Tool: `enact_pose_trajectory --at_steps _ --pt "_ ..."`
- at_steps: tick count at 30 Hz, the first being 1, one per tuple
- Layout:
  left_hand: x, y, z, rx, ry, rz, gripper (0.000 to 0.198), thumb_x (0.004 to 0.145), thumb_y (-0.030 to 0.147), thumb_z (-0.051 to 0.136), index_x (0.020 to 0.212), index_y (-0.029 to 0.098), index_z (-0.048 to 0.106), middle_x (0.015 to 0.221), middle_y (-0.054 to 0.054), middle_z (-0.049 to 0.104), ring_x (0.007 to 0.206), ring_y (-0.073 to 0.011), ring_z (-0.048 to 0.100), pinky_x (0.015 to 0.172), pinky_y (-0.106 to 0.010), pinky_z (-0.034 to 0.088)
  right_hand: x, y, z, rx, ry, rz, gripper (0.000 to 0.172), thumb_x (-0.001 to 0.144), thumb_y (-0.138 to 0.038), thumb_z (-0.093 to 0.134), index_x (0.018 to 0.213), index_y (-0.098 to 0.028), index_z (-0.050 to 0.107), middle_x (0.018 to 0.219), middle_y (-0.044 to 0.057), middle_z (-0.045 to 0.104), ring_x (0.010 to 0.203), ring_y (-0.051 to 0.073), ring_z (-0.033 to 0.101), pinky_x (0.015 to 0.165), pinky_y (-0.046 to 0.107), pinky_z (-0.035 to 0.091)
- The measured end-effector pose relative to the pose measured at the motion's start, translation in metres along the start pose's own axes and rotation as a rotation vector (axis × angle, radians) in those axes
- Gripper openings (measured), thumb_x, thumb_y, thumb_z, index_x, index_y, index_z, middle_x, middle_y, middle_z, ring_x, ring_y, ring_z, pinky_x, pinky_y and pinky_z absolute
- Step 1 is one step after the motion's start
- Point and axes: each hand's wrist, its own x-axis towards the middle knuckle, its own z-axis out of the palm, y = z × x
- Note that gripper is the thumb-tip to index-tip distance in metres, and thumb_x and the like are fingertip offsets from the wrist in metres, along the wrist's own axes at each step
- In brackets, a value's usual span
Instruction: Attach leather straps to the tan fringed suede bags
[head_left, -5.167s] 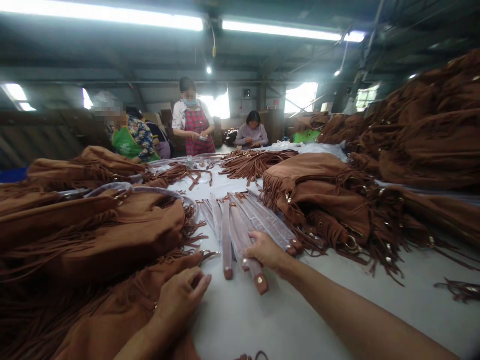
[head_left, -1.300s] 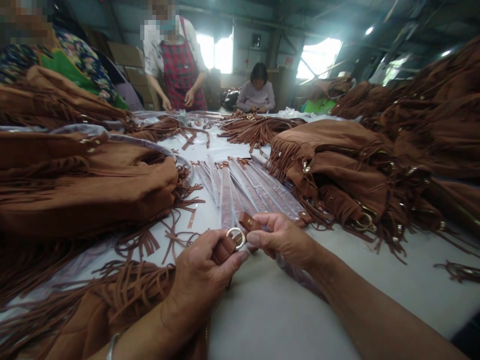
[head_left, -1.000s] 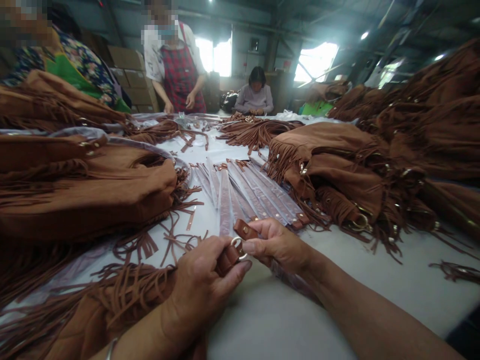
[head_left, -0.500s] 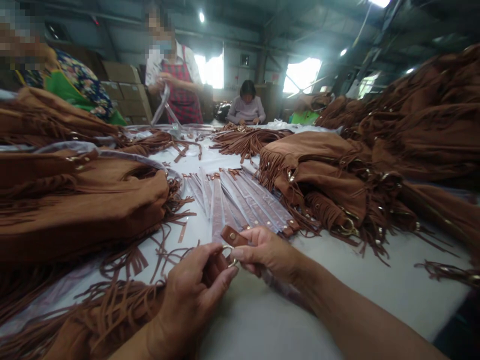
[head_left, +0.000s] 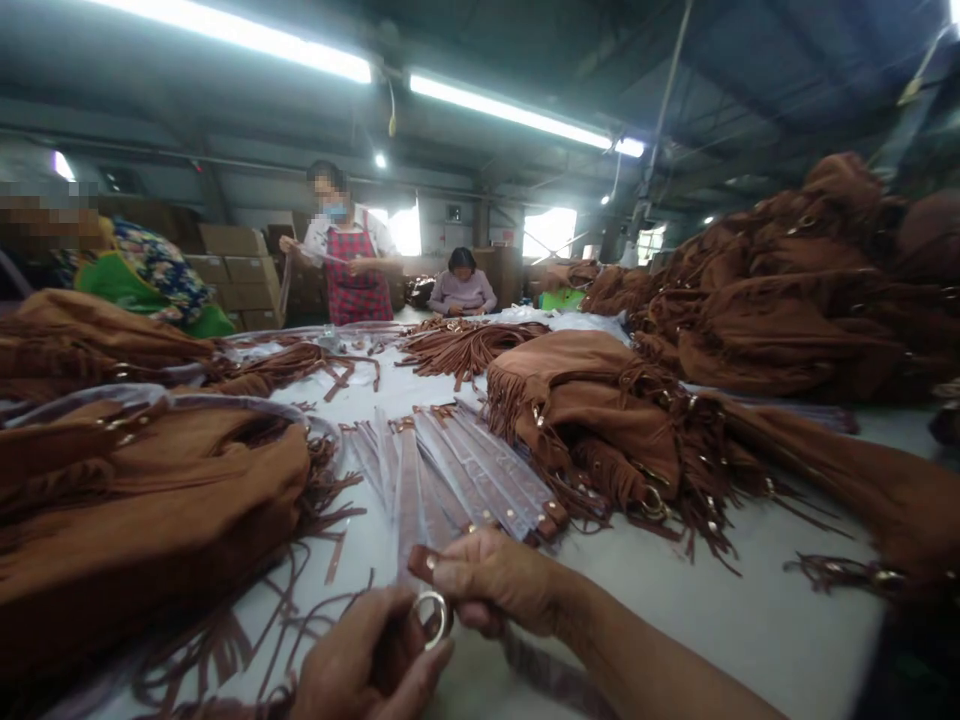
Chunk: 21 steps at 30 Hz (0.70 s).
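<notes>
Low in the view, my left hand (head_left: 367,655) is closed with a metal ring (head_left: 442,622) pinched between thumb and fingers. Close beside it, my right hand (head_left: 499,580) grips a brown leather strap (head_left: 421,563) near its end, where a metal stud shows. The strap's plastic-wrapped length (head_left: 551,675) hangs down below my right wrist. Whether the ring is threaded on the strap I cannot tell. Just beyond my hands lies a fanned row of plastic-wrapped straps (head_left: 480,465) on the white table (head_left: 637,600).
Brown fringed bags lie at left (head_left: 202,470) and right (head_left: 600,400), with a tall heap of bags (head_left: 787,290) at far right. A bundle of brown strips (head_left: 472,345) lies farther back. Several co-workers stand or sit around the table, one in a plaid apron (head_left: 358,275).
The view has tipped upward, so my hands sit lower in it. My right thumb has come off the ring and onto the strap's end. The plaid-aproned co-worker has spread their hands apart.
</notes>
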Motion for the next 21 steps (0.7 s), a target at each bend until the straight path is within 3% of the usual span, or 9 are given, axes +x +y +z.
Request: enact_pose_trajectory --at_steps 3,6,9,12,21 --pt "0.004 0.01 -0.006 -0.029 -0.012 -0.178 0.021 0.079 0.039 0.062 0.081 0.02 0.053 0.059 0.005 0.055 0.048 -0.0096 0.052 0.047 -0.018 0.045 -0.003 -0.01 -0.001 -0.113 0.063 -0.104 0.039 0.083 -0.049 0.056 0.075 -0.01 0.06 0.045 -0.006 0.045 0.034 0.002 0.03 0.031 0.014 0.02" --pt "0.008 0.013 -0.009 -0.066 -0.054 -0.254 0.028 0.078 0.039 0.063 0.095 0.019 0.054 0.06 0.005 0.054 0.05 -0.0097 0.051 0.049 -0.019 0.045 -0.006 -0.02 -0.009 -0.176 0.058 -0.103 0.04 0.084 -0.048 0.055 0.072 -0.01 0.059 0.05 -0.004 0.05 0.035 0.002 0.028 0.031 0.015 0.016" --pt "0.009 0.013 -0.008 -0.085 -0.085 -0.212 0.033 0.08 0.035 0.061 0.108 0.02 0.052 0.067 0.003 0.057 0.055 -0.0101 0.054 0.056 -0.02 0.047 -0.008 -0.022 -0.014 -0.244 0.009 -0.07 0.041 0.084 -0.047 0.054 0.069 -0.009 0.058 0.058 0.0 0.055 0.036 0.002 0.03 0.032 0.016 0.015" --pt "0.008 0.011 -0.007 -0.058 -0.078 -0.155 0.028 0.081 0.032 0.059 0.106 0.019 0.054 0.073 0.001 0.059 0.06 -0.0112 0.055 0.059 -0.022 0.046 -0.008 -0.021 -0.014 -0.264 -0.007 -0.044 0.038 0.082 -0.046 0.056 0.077 -0.009 0.061 0.064 0.0 0.056 0.038 0.002 0.03 0.032 0.016 0.016" --pt "0.01 0.01 -0.008 -0.05 -0.102 -0.037 0.02 0.084 0.029 0.057 0.099 0.017 0.053 0.066 0.002 0.055 0.057 -0.0108 0.052 0.056 -0.022 0.042 -0.005 -0.02 -0.007 -0.265 0.02 -0.037 0.034 0.082 -0.042 0.058 0.07 -0.01 0.057 0.042 -0.008 0.04 0.034 0.003 0.024 0.032 0.018 0.011"
